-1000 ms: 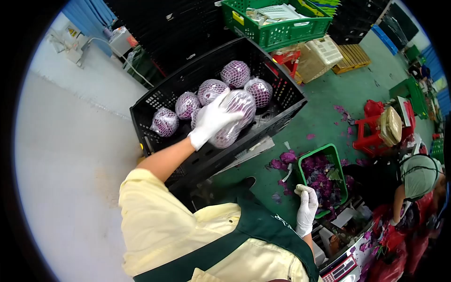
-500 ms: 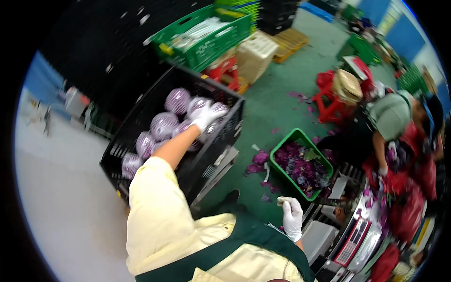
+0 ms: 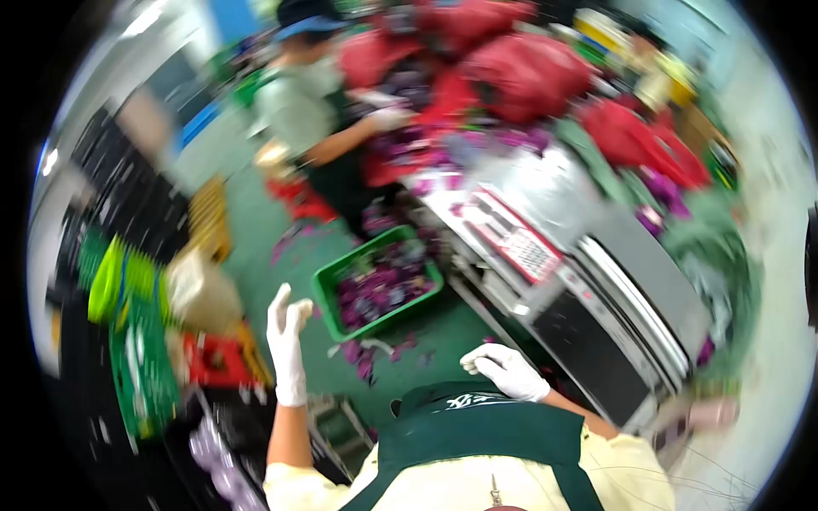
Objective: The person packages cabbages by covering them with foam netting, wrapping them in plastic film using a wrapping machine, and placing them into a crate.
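My left hand [image 3: 288, 345], in a white glove, is raised over the green floor at the left of centre. Its thumb and fingers are apart with nothing between them. My right hand [image 3: 509, 373], also gloved in white, hangs in front of my dark green apron [image 3: 477, 430], left of the grey machine [image 3: 588, 341]. Its fingers are loosely bent and no object shows in it. Between and beyond both hands stands a green basket [image 3: 328, 294] of purple leaves [image 3: 383, 285]. Wrapped purple heads [image 3: 223, 468] lie blurred in the black crate at the lower left.
A person [image 3: 315, 111] in a dark hat works beside a metal table [image 3: 545, 183] with red bags [image 3: 528, 77] and a red-framed keypad [image 3: 511, 234]. Green crates [image 3: 141, 366], a red stool [image 3: 217, 362] and a yellow pallet [image 3: 209, 221] stand at the left.
The view has swung right, from the black crate towards the metal table. My left hand has come away from the wrapped heads and is empty. My right hand remains near the apron.
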The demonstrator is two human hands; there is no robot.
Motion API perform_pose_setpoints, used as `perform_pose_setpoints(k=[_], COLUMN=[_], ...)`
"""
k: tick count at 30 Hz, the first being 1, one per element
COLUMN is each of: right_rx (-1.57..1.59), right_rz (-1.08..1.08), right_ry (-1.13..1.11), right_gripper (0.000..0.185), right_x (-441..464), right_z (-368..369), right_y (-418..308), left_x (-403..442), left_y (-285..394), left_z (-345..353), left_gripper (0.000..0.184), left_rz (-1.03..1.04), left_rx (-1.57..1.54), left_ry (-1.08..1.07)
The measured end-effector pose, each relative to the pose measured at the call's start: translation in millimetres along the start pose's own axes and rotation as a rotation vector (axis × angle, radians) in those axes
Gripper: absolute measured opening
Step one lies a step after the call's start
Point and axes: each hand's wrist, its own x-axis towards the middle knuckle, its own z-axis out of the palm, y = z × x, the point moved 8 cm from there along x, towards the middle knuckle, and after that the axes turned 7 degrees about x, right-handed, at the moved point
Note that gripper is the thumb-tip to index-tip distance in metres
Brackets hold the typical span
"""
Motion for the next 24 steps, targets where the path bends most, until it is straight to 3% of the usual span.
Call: perform_pose_setpoints(k=[5,7,9,13,16,17,18,20,21,24], right_rx=[0.166,0.16,0.155,0.092,0.077,0.069,0.067,0.038,0.073,0.121], right_rz=[-0.054,-0.126,-0.157,-0.257,-0.293,-0.297,-0.289,-0.217,-0.215,-0.177], right_ry=[0.293,0.465,0.633,0.937,1.075,1.119,1.172,1.206,1.227,1.286], right_gripper=[0.02,0.02,0.02,0.022,0.022,0.022,0.022,0.021,0.02,0.019], right_x=[-62.9,-87.9,-107.4,-132.4,-128.0,-124.8,-120.8,-106.7,-100.3,-92.0], right_z=[-93.1,-119.2,-144.8,-176.2,-195.0,-199.8,-206.5,-215.9,-221.3,-232.9], right_y=[-24.0,-43.7,-50.2,-61.4,-64.2,-66.5,-68.4,-73.4,-75.6,-72.4], left_x=[7.0,10.5,29.2,79.5,115.2,124.8,125.4,111.3,92.3,27.8], left_y=[21.9,38.4,31.8,23.4,20.1,18.3,14.3,17.9,29.0,53.3], left_z=[221.9,291.1,360.5,498.3,608.0,643.0,683.0,753.8,789.1,850.6], left_gripper=[0.041,0.04,0.039,0.041,0.044,0.045,0.046,0.053,0.061,0.073], left_rz=[0.009,-0.07,0.011,0.073,0.277,0.4,0.404,0.424,0.567,0.583], left_rx=[-0.097,-0.085,-0.056,0.017,0.056,0.218,0.205,0.296,0.245,0.109], left_ry=[-0.663,-0.816,-0.987,-1.088,-1.127,-1.095,-1.117,-1.21,-1.23,-1.469])
